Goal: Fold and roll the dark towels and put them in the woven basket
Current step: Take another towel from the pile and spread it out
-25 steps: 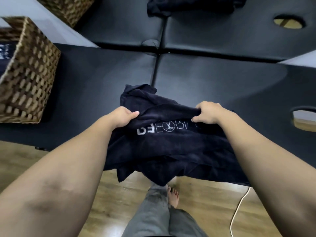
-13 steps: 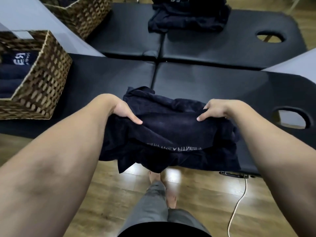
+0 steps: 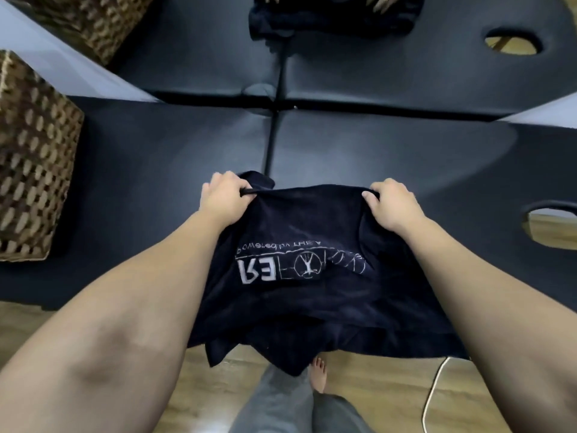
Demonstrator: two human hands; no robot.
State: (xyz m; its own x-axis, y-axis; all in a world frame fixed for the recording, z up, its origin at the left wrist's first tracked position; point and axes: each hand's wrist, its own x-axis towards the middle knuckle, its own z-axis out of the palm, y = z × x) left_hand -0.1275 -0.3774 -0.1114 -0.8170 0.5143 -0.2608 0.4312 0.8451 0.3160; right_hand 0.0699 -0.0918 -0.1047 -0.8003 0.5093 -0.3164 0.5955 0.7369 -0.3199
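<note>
Padded black tables (image 3: 156,170) fill most of the view, two of them side by side, each with an oval hole near its right end. On the near table, at its front edge and a little right of the centre seam, lies a dark towel (image 3: 299,276) with pale printed lettering turned upside down; its lower part hangs over the front edge above the wooden floor (image 3: 62,310). At the left edge of the near table stands a woven basket (image 3: 34,157), well apart from the towel. A second woven basket (image 3: 103,23) is at the far left corner, and another pile of dark cloth (image 3: 331,26) lies on the far table near its far edge. The left hand (image 3: 223,198) grips the towel's far left corner with curled fingers, and the right hand (image 3: 390,203) grips the far right corner in the same way. A white cable (image 3: 432,392) lies on the floor at the lower right.
</note>
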